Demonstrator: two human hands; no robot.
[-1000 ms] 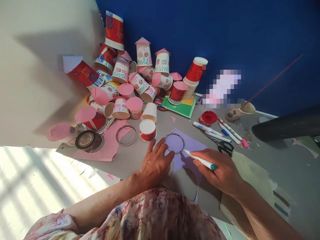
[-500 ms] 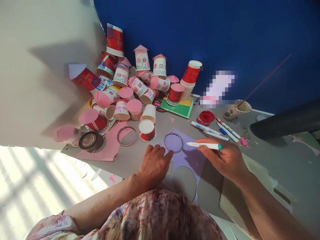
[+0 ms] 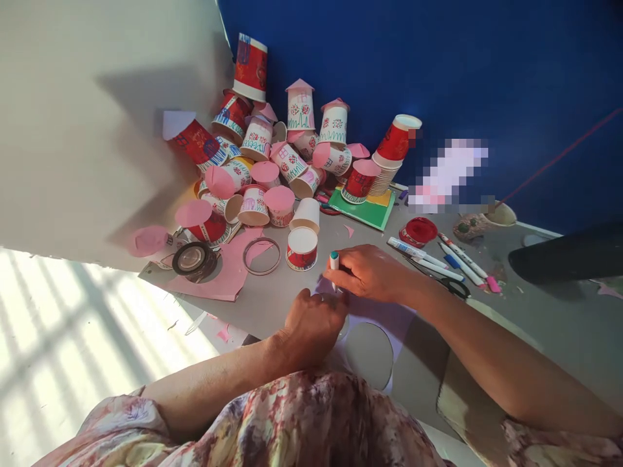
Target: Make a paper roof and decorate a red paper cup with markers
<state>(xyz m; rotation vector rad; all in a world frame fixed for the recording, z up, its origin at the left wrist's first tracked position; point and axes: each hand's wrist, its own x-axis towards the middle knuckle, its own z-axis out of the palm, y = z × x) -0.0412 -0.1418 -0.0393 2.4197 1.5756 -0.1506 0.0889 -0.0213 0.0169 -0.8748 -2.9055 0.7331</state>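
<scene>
A white marker [image 3: 334,269] with a teal end stands nearly upright, pinched in my right hand [image 3: 374,271], its tip down at the purple paper [image 3: 403,319]. My left hand [image 3: 315,324] rests on the same sheet with curled fingers, holding down a thin ring that the two hands now mostly hide. Large round holes have been cut from the paper nearer my body, and the grey table shows through them. Just beyond my hands stands a red and white paper cup [image 3: 302,250].
Decorated paper cups [image 3: 292,162] with pink paper roofs are heaped at the back left. A roll of tape [image 3: 192,259] and another ring [image 3: 261,255] lie on pink paper [image 3: 214,285]. Markers [image 3: 423,258], scissors [image 3: 457,287] and a red container [image 3: 418,231] lie to the right.
My right hand has moved left with the marker, turned it from level to upright and brought it to the ring. My left hand stays at the ring. The camera view has shifted slightly.
</scene>
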